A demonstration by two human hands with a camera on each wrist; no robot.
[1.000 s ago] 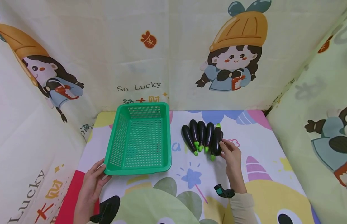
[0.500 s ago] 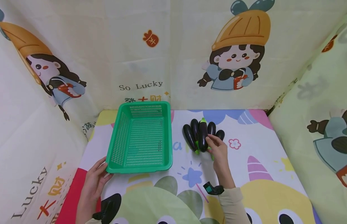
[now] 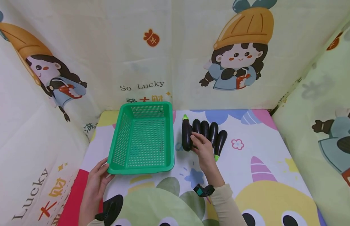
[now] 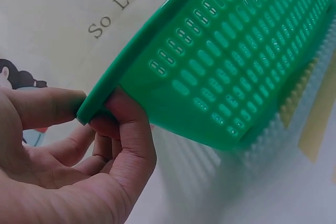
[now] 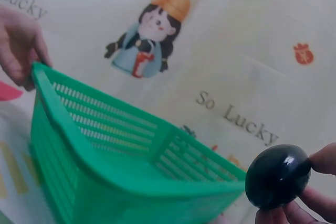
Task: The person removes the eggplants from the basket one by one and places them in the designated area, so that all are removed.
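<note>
Printed fabric backdrop (image 3: pixel 107 47); left hand (image 3: pixel 94 183) pinches perforated green basket (image 3: pixel 144 171), right hand (image 3: pixel 204 153) glossy oblong eggplant (image 3: pixel 186 135).

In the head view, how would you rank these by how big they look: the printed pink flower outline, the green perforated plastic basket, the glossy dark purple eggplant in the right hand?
1. Green plastic basket
2. Dark purple eggplant in the right hand
3. Printed pink flower outline
</note>
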